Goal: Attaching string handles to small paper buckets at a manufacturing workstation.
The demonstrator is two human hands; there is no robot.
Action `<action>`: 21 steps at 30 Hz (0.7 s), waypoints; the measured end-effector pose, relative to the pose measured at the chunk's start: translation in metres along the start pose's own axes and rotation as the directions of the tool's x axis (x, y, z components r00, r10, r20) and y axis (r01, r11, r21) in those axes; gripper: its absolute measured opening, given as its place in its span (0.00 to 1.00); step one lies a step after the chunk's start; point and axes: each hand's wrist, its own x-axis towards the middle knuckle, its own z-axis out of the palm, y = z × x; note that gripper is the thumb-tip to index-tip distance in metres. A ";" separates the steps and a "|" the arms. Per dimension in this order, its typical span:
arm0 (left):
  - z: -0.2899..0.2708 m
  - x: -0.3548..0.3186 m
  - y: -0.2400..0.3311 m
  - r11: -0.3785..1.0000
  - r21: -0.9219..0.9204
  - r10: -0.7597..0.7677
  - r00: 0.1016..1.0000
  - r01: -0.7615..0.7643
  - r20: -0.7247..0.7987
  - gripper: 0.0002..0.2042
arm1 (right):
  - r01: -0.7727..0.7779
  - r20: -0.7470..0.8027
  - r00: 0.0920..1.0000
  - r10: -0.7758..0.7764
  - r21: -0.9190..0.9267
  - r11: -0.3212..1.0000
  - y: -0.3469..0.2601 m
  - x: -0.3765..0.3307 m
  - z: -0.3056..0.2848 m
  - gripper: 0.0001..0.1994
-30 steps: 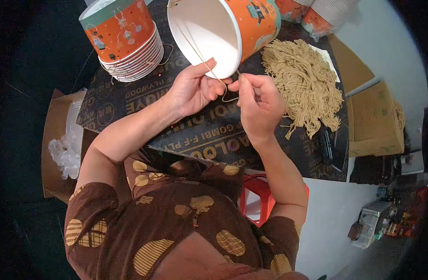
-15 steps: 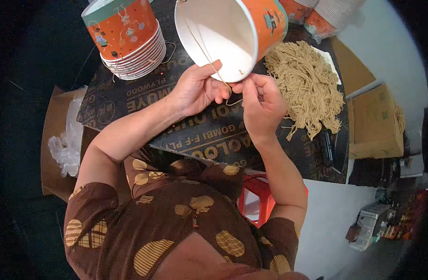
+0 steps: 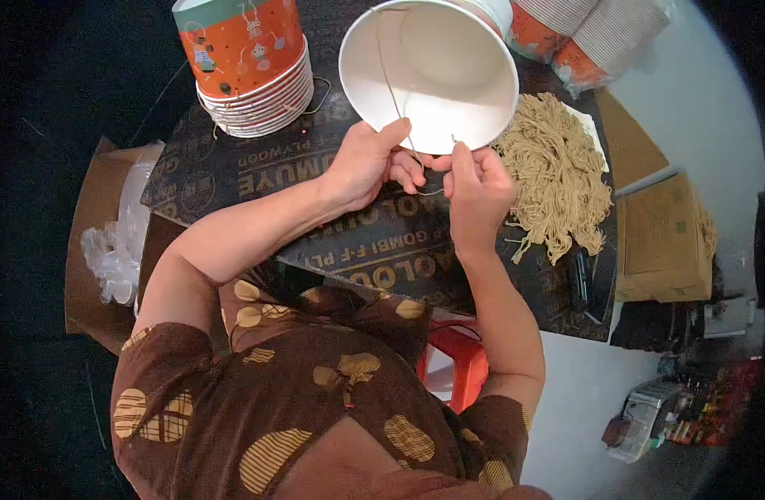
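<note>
Fingers of both hands are pinched narrow on a thin string (image 3: 396,100) at the rim of the paper bucket (image 3: 430,73); the left hand (image 3: 367,163) also steadies the near rim while the right hand (image 3: 476,185) holds the string's loose end just below it. By size: the dark board (image 3: 257,171) serves as the work surface and carries everything within reach. The paper bucket lies on its side, its white inside turned toward the person, so the rim stays accessible. A stack of orange buckets (image 3: 249,67) stands upside down at the left, apart from the work. A heap of tan strings (image 3: 557,179) lies beside the right hand, convenient for drawing supply.
</note>
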 end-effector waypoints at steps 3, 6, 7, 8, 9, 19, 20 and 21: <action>0.000 0.001 -0.002 0.993 0.035 -0.112 0.992 0.114 -0.055 0.18 | -0.053 -0.026 0.998 0.055 0.072 0.996 0.008 0.005 -0.002 0.09; 0.001 -0.001 -0.006 0.941 0.016 -0.337 0.941 0.337 0.001 0.19 | -0.065 -0.027 0.997 0.069 0.106 0.992 0.013 0.007 -0.002 0.09; 0.004 -0.003 0.000 0.900 0.075 -0.433 0.901 0.430 0.026 0.20 | -0.063 -0.031 0.997 0.067 0.105 0.992 0.016 0.008 -0.002 0.09; 0.008 -0.005 0.007 0.846 0.137 -0.525 0.850 0.516 0.044 0.21 | -0.045 -0.050 0.998 0.049 0.082 0.996 0.018 0.009 -0.003 0.10; 0.014 -0.007 0.013 0.760 0.300 -0.599 0.801 0.577 -0.023 0.25 | -0.028 -0.070 0.997 0.032 0.059 0.998 0.020 0.010 -0.004 0.10; 0.005 -0.012 0.022 0.419 0.846 0.191 0.943 -0.329 0.272 0.06 | -0.181 0.109 0.979 0.169 0.106 0.978 0.023 0.011 -0.001 0.09; 0.000 -0.007 0.017 0.307 0.843 0.354 0.876 -0.441 0.328 0.05 | -0.182 0.118 0.978 0.170 0.106 0.978 0.023 0.010 0.001 0.09; -0.004 -0.005 0.014 0.175 0.831 0.498 0.776 -0.528 0.387 0.06 | -0.180 0.148 0.974 0.170 0.059 0.982 0.025 0.009 0.002 0.09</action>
